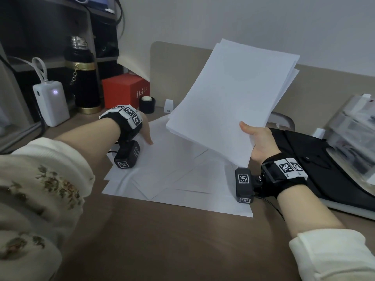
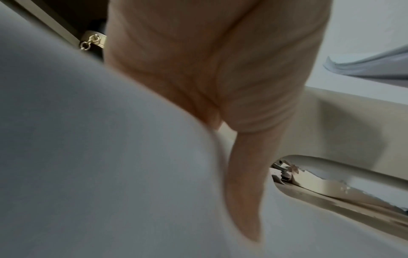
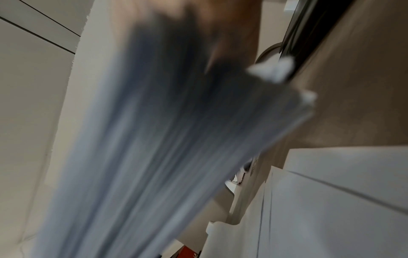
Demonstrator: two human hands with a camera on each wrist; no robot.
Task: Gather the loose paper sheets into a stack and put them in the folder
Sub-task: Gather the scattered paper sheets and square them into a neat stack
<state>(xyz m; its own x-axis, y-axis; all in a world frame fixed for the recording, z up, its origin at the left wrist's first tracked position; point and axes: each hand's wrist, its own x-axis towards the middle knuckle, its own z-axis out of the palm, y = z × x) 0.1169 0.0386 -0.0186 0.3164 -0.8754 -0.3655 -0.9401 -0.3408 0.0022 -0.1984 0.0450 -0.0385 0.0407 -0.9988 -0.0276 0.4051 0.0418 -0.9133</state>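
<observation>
Several loose sheets (image 1: 172, 175) on brown desk (image 1: 162, 240); right hand (image 1: 258, 142) grips stack (image 1: 229, 98), left hand (image 1: 146, 130) flat

A desk in an office or study corner. At upper left, shelves (image 1: 60, 27) hold a flask (image 1: 83, 74), charger (image 1: 51, 102) and red box (image 1: 123, 90); a partition (image 1: 172, 63) backs the desk (image 1: 162, 240), with clear drawers (image 1: 353, 126) at right.

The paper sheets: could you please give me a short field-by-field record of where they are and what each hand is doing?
held stack: stack of sheets, raised and tilted above the desk
right hand: right hand grips the stack's lower edge
loose sheets: loose sheets, overlapping, flat on the desk
left hand: left hand, fingers on the loose sheets
folder: black folder, on the desk to the right, no sheets visibly in it
</observation>
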